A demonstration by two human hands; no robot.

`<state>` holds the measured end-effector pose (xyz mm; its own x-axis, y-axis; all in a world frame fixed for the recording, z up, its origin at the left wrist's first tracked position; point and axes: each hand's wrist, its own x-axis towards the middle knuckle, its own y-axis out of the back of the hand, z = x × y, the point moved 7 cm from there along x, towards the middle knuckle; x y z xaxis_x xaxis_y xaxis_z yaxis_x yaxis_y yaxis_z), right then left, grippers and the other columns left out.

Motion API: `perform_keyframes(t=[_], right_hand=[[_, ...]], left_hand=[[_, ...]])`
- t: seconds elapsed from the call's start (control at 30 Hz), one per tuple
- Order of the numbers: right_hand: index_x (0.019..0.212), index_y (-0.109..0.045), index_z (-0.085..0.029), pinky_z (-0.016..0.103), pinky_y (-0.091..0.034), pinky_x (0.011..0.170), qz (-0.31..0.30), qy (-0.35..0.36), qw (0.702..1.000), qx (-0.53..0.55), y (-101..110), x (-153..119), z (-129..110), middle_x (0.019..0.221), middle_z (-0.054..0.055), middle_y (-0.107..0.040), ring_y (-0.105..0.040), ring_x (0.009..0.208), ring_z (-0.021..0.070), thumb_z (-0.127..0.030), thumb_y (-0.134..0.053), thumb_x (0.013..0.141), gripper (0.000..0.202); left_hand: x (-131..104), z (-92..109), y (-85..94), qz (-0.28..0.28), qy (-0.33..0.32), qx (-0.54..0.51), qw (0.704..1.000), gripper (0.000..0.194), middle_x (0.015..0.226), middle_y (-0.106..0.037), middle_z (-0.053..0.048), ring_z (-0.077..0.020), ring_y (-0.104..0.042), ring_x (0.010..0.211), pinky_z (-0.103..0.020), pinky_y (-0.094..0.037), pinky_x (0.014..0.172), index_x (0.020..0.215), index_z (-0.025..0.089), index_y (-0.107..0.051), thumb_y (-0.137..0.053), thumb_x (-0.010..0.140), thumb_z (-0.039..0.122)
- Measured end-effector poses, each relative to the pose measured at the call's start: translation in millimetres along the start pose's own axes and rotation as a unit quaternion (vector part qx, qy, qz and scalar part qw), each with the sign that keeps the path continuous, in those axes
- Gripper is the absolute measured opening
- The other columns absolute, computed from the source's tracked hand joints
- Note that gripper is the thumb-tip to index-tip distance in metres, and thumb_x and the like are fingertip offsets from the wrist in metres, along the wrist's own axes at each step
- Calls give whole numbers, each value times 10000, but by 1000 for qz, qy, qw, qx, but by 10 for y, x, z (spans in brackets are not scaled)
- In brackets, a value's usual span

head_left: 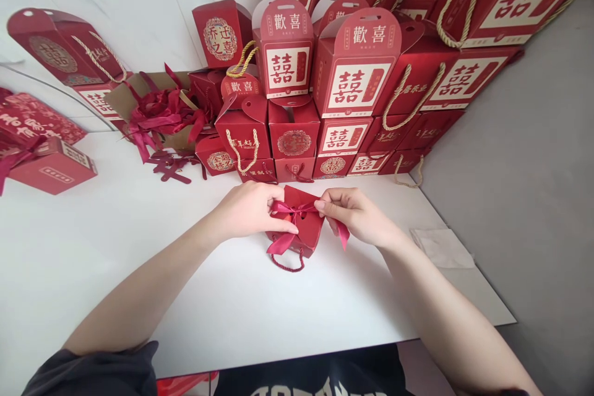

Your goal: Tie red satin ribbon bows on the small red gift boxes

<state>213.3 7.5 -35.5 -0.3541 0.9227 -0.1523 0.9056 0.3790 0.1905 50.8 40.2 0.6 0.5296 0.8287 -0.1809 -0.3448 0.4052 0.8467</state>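
Note:
A small red gift box (314, 232) stands on the white table in front of me, with a dark red cord handle (288, 268) hanging at its near side. Over its top, a crimson satin ribbon (297, 213) is tied in a bow through the lid holes. My left hand (245, 209) is at the left of the bow, its fingers closed around the left loop and the thumb lying along the lid. On the other side, my right hand (357, 215) pinches the right loop between thumb and forefinger. One ribbon tail hangs below that hand, the other lies at the box's front left.
Stacked red gift boxes (297, 142) line the back of the table. A brown carton (127, 94) holding crimson ribbons (162, 108) stands back left. Farther left lies a pink-red box (58, 167). A pale square sheet (443, 249) lies by the grey wall (524, 167) at right.

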Motion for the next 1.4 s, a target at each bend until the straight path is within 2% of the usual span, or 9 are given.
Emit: perform_keyframes(t=[0.13,0.23,0.37,0.47,0.53,0.77,0.93,1.17,1.4], right_hand=[[675,-484,-198,224,-379,445,-22,0,1000,-14,-5,-11,-3,504,-32,-564,-487,426,101,-499,-483,944,404],[798,-514,-212,245,-401,509,25,66,989,-131,17,-48,-102,538,-42,-568,-515,475,118,-483,-446,969,327],[1015,-594,-238,294,-432,625,111,215,909,-340,-24,-114,-295,761,12,-634,-569,647,159,-382,-572,926,170],[983,-648,-233,330,-444,708,141,308,845,-413,-92,-135,-353,880,62,-609,-560,771,189,-300,-541,952,130],[932,-658,-231,358,-436,732,165,330,826,-427,-103,-134,-354,896,71,-591,-534,807,205,-292,-536,956,138],[794,-572,-212,459,-417,944,193,283,896,-283,-127,-76,-281,1063,87,-554,-534,1049,247,-205,-556,910,117],[690,-517,-202,498,-414,953,213,225,926,-215,-91,4,-192,1163,106,-579,-547,1113,272,-175,-548,875,189],[672,-548,-203,474,-428,953,159,196,941,-227,-4,20,-152,1193,85,-623,-558,1158,271,-177,-523,879,210],[861,-561,-219,468,-405,1005,119,261,916,-281,-81,-47,-265,1204,97,-608,-530,1202,259,-257,-532,936,89]], left_hand=[[27,-48,-37,-11,-1,-21,1000,448,603,-529,52,-111,-430,547,-232,-281,503,691,203,-553,-770,605,586],[49,-87,-74,-21,-8,-41,999,478,595,-502,48,-107,-409,545,-235,-255,496,661,193,-492,-773,606,576],[62,-100,-90,-20,-18,-58,998,467,602,-503,41,-104,-402,551,-237,-247,503,643,187,-470,-781,615,535],[65,-96,-91,-18,-21,-62,998,497,593,-491,42,-99,-382,546,-240,-233,502,620,183,-446,-783,608,548],[66,-96,-95,-20,-22,-62,998,526,579,-467,45,-96,-364,542,-243,-223,500,604,182,-424,-779,605,570],[86,-108,-115,-29,-31,-70,997,554,569,-390,59,-91,-325,543,-247,-215,499,588,181,-384,-777,606,572],[109,-107,-108,-28,-32,-61,997,553,563,-355,62,-87,-303,535,-250,-193,496,565,181,-353,-784,604,525],[91,-49,-92,-32,-52,-109,992,437,584,-425,55,-94,-355,558,-244,-242,521,594,172,-472,-795,599,466],[110,-81,-137,-51,-57,-129,989,455,637,-423,52,-93,-355,570,-239,-259,520,636,178,-453,-793,614,479]])
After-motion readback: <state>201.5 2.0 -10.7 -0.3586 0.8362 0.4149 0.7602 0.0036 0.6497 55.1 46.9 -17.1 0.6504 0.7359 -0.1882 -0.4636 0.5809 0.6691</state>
